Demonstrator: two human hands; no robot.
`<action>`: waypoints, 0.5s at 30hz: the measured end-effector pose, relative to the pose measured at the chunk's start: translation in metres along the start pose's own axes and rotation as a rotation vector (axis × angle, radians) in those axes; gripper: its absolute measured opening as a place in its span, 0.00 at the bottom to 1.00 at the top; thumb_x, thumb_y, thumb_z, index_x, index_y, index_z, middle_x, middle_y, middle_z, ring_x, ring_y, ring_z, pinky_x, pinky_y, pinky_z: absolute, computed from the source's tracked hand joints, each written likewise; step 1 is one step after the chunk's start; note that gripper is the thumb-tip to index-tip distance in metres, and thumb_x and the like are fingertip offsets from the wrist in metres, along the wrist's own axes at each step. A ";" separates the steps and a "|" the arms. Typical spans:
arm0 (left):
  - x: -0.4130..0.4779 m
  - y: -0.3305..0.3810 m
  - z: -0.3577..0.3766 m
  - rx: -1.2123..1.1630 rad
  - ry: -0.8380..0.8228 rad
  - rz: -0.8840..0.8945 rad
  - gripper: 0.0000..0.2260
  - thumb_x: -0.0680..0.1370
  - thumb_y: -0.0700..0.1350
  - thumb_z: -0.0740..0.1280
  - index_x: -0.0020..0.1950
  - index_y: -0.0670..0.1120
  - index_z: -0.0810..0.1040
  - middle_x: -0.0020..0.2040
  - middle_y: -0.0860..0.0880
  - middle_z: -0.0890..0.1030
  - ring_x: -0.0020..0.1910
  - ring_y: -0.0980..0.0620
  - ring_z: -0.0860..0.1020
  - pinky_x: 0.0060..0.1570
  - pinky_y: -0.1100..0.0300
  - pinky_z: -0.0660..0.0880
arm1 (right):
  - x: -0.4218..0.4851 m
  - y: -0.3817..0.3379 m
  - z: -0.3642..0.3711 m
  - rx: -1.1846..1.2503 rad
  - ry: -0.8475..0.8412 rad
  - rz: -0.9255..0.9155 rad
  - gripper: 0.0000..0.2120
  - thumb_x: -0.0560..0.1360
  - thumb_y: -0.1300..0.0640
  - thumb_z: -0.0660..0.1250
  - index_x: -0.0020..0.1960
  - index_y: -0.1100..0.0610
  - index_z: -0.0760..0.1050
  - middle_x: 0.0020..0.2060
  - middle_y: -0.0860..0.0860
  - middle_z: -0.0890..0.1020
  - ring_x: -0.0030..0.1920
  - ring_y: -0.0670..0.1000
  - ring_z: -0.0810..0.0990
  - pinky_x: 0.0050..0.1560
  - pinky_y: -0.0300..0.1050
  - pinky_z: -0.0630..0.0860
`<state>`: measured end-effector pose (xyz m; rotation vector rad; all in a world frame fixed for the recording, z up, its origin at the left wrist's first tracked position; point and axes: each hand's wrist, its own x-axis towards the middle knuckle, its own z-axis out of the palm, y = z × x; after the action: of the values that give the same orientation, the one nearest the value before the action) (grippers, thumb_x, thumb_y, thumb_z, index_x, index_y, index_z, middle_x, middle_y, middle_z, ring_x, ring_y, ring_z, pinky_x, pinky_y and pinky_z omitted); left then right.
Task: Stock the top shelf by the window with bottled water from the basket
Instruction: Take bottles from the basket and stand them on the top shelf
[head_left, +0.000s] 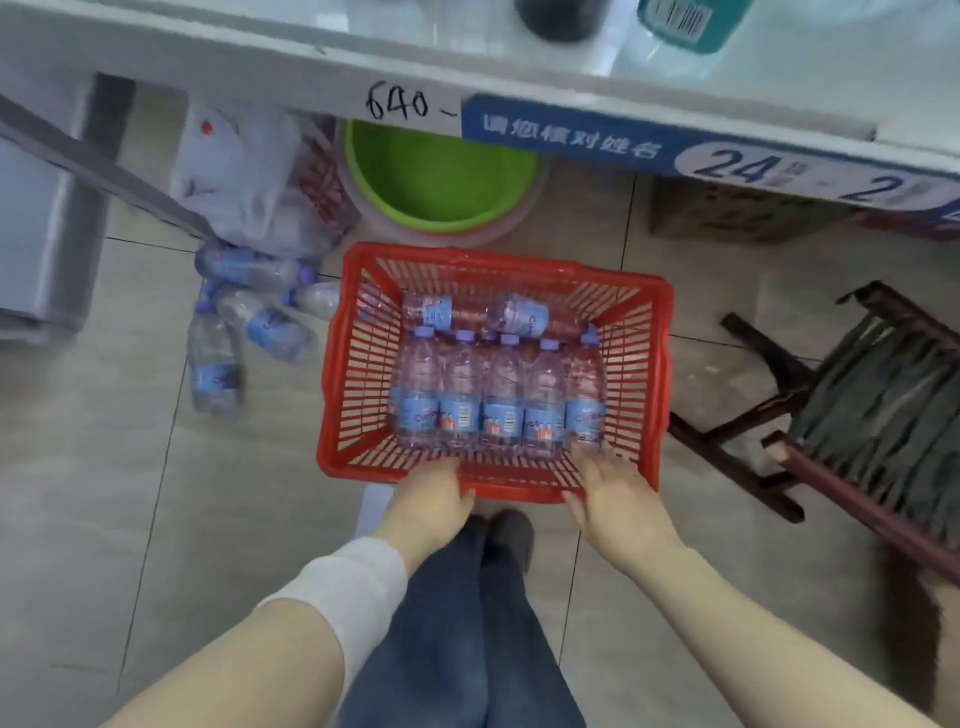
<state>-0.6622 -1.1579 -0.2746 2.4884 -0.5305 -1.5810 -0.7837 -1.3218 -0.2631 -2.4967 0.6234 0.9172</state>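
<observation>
Here the red basket (662, 364) sits on the tiled floor (104, 493), straight ahead of the person's dark shoes (511, 535) and blue jeans (457, 623). Both hands are at the basket's near rim. The left hand (431, 493) grips it with the fingers over the edge and the thumb outside. The right hand (613, 499) holds it the same way, its fingers reaching inside to the foot of the nearest bottle, though blur softens the detail. A white band (358, 577) wraps the left forearm.

Inside the basket a row of water bottles (498, 400) lies side by side, purple caps pointing at the far wall and blue labels toward the hands. Two more bottles (478, 312) lie crosswise against that far wall.

Left of the basket, several loose bottles (234, 322) are scattered on the floor, with a white plastic bag (244, 182) just beyond them. Beyond the basket stands a green basin (441, 176), and beyond that to the right a cardboard box (727, 213). Right of the basket is a dark wooden folding stool (857, 405). Above and beyond the basket runs a white shelf (260, 57) whose edge bears a handwritten "640" and a blue label strip (571, 137).
</observation>
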 end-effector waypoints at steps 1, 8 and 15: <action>0.029 -0.001 0.003 -0.016 0.005 0.007 0.16 0.78 0.47 0.60 0.64 0.44 0.71 0.62 0.42 0.76 0.61 0.43 0.74 0.60 0.53 0.72 | 0.027 0.009 0.007 0.049 -0.022 0.032 0.26 0.77 0.50 0.60 0.72 0.57 0.61 0.68 0.57 0.70 0.69 0.58 0.68 0.66 0.50 0.66; 0.219 0.023 0.012 -0.156 0.085 0.102 0.18 0.79 0.45 0.59 0.66 0.38 0.68 0.62 0.37 0.75 0.60 0.39 0.74 0.57 0.53 0.71 | 0.205 0.043 0.042 0.292 0.021 0.237 0.19 0.79 0.53 0.57 0.64 0.65 0.69 0.59 0.64 0.76 0.58 0.61 0.75 0.53 0.46 0.70; 0.302 0.038 0.027 -0.302 0.171 0.055 0.19 0.78 0.45 0.62 0.66 0.37 0.68 0.63 0.37 0.75 0.61 0.39 0.74 0.56 0.54 0.70 | 0.286 0.050 0.077 0.478 0.143 0.407 0.21 0.77 0.50 0.62 0.63 0.63 0.70 0.60 0.63 0.76 0.60 0.62 0.75 0.54 0.46 0.71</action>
<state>-0.5783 -1.3031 -0.5305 2.3295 -0.3064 -1.3021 -0.6527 -1.3992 -0.5219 -2.0467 1.2671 0.6229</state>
